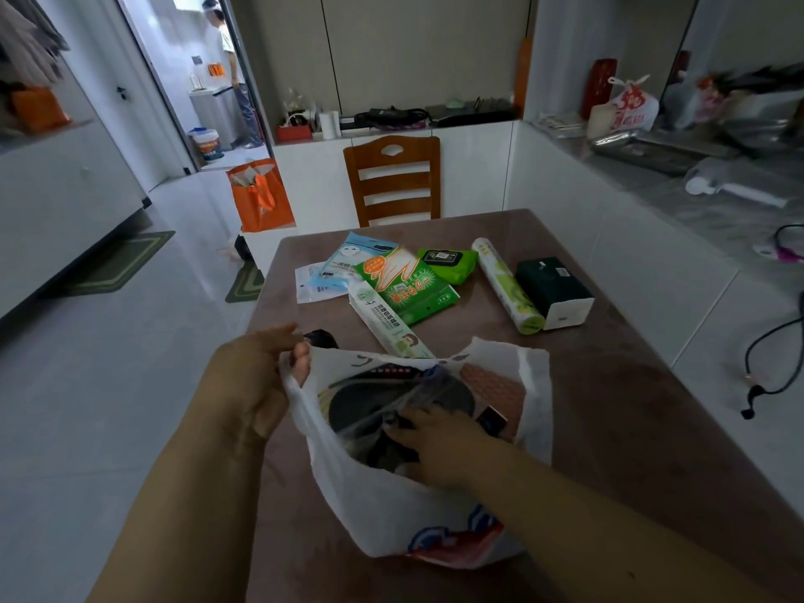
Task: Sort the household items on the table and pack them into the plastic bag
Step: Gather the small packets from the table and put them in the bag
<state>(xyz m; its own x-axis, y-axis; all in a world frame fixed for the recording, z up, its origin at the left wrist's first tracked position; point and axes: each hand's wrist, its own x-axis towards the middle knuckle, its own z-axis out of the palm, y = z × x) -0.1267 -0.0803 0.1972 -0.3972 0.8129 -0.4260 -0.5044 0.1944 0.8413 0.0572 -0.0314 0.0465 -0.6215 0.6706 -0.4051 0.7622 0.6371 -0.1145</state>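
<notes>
A white plastic bag (391, 507) stands open on the brown table (631, 406) near its front edge. My left hand (256, 376) pinches the bag's left rim and holds it up. My right hand (435, 441) reaches inside the bag and grips a dark packet (391, 398) there. Farther back on the table lie a green glove pack (404, 280), a green wipes pack (452, 261), a long white box (387, 319), a white-and-green roll (507, 282), a dark green tissue pack (554, 289) and blue-white mask packs (343, 263). A small black item (322, 337) lies behind my left hand.
A wooden chair (393, 180) stands at the table's far end. An orange bag (259, 195) sits on the floor at the left. The counter (696, 180) on the right carries bags and trays, and a black cable (770, 363) hangs beside it. A person stands in the far doorway.
</notes>
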